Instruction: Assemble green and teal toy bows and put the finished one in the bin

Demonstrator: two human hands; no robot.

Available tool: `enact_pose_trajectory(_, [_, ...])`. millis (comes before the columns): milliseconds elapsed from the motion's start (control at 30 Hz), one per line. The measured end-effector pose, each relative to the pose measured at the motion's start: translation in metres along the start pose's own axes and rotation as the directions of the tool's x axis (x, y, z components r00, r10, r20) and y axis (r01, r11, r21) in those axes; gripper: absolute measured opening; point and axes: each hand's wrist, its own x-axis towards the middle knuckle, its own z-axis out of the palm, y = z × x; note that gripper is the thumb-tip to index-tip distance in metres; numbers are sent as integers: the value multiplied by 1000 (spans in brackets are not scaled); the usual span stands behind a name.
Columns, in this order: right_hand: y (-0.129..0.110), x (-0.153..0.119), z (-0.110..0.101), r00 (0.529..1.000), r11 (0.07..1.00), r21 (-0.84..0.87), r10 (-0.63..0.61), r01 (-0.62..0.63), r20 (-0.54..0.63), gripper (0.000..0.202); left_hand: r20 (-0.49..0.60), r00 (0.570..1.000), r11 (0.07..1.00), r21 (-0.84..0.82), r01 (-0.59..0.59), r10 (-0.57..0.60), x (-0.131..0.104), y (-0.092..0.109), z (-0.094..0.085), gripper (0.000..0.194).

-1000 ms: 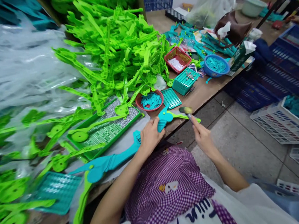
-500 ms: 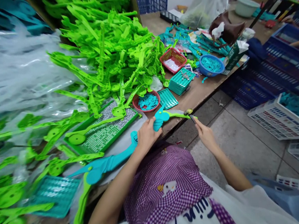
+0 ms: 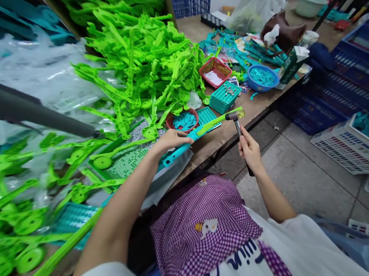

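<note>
A teal plastic piece (image 3: pixel 173 156) with a lime-green plastic arm (image 3: pixel 211 124) is gripped in my left hand (image 3: pixel 172 139), fingers over its top. It is turned edge-on, its green end pointing right. My right hand (image 3: pixel 249 149) is closed round the handle of a small hammer (image 3: pixel 239 129) with a translucent yellow face. The hammer stands nearly upright, its head at the green arm's far end; whether they touch I cannot tell. Below my left forearm runs a long green strip (image 3: pixel 63 251); the forearm hides whether it joins the held piece.
Lime-green parts (image 3: pixel 149 53) are heaped at the back. A green tray (image 3: pixel 124 161), a red bowl (image 3: pixel 183 120), teal trays (image 3: pixel 224 96), a red basket (image 3: pixel 215 72) and a blue bowl (image 3: pixel 262 78) line the table. A dark grey rod (image 3: pixel 47 110) juts in from the left. Crates stand right.
The held piece has rolled from its flat face to edge-on, its green end rising. My left hand has shifted slightly up and left. The hammer has swung more upright. The grey rod has come into view.
</note>
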Motion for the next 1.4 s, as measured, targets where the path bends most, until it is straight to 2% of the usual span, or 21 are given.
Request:
enact_pose_trajectory(133, [3,-1,-2,1000,1000,20,22,-22,-8,60,32,999,996,-86,25,-22,3,-2,-1,47])
enact_pose_trajectory(300, [9,-5,-5,999,999,19,40,-39,-24,58,40,999,995,-98,6,-2,5,-6,-1,49])
enact_pose_trajectory(567, [16,-12,-15,992,996,45,79,-75,-96,63,35,999,999,-37,2,-1,7,-6,-2,43])
enact_pose_trajectory(667, [23,-20,-18,989,995,39,99,-95,-106,64,8,997,997,4,-73,73,2,-5,2,36])
enact_pose_trajectory(800, [31,-35,-14,981,989,74,139,-130,-138,66,-54,979,971,147,-186,196,-13,-4,24,36])
enact_pose_trajectory(933, [29,-39,1,983,989,89,133,-122,-123,65,-223,947,909,396,-127,229,-19,-3,57,47])
enact_pose_trajectory(1067, [23,-37,23,995,994,59,90,-88,-33,64,-277,922,901,412,-138,268,-22,-4,78,60])
enact_pose_trajectory(1133, [24,-39,32,998,997,33,65,-65,22,63,-301,895,906,367,-209,329,-39,-11,83,65])
enact_pose_trajectory(1167, [25,-41,34,997,999,11,51,-52,59,62,-328,874,909,337,-247,359,-55,-18,85,65])
enact_pose_trajectory(1233, [29,-45,38,988,998,-64,10,0,157,59,-411,821,912,272,-306,398,-102,-39,86,61])
enact_pose_trajectory(1267, [31,-48,40,975,992,-113,-22,48,220,57,-473,791,920,251,-300,387,-131,-54,86,56])
enact_pose_trajectory(1333, [30,-53,47,920,962,-189,-116,199,375,51,-669,708,973,193,-128,226,-192,-92,83,45])
enact_pose_trajectory(1367, [28,-56,53,867,934,-201,-172,294,468,49,-756,645,990,140,-4,110,-222,-113,80,43])
enact_pose_trajectory(1400, [25,-59,61,795,900,-195,-223,390,564,46,-818,575,990,62,124,-21,-248,-135,76,44])
